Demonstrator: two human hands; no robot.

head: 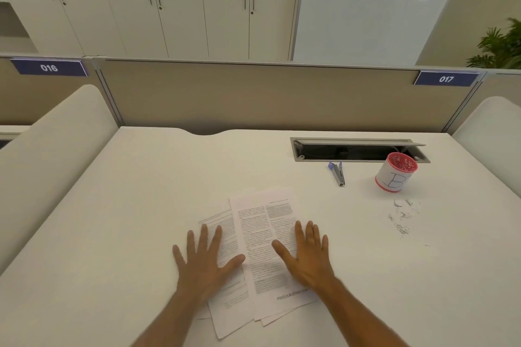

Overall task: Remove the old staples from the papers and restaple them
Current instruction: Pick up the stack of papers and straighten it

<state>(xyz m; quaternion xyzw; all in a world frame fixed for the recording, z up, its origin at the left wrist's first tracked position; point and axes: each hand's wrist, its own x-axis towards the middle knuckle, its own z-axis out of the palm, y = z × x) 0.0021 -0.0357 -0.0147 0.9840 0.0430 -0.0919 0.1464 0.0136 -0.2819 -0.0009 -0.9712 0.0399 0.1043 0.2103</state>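
Observation:
A loose stack of printed papers (262,234) lies fanned out on the white desk (127,220) in front of me. My left hand (204,259) rests flat on the stack's left side, fingers spread. On the right side of the top sheet lies my right hand (307,255), also flat with straight fingers. A small blue and grey stapler (337,173) lies beyond the papers to the right, apart from both hands. Several pulled staples (403,218) are scattered on the desk at the right.
A red and white cup (396,172) marked with a letter stands at the back right, filled with small bits. Behind it a cable tray (358,149) is open in the desk. Beige partitions (253,96) close off the back and sides.

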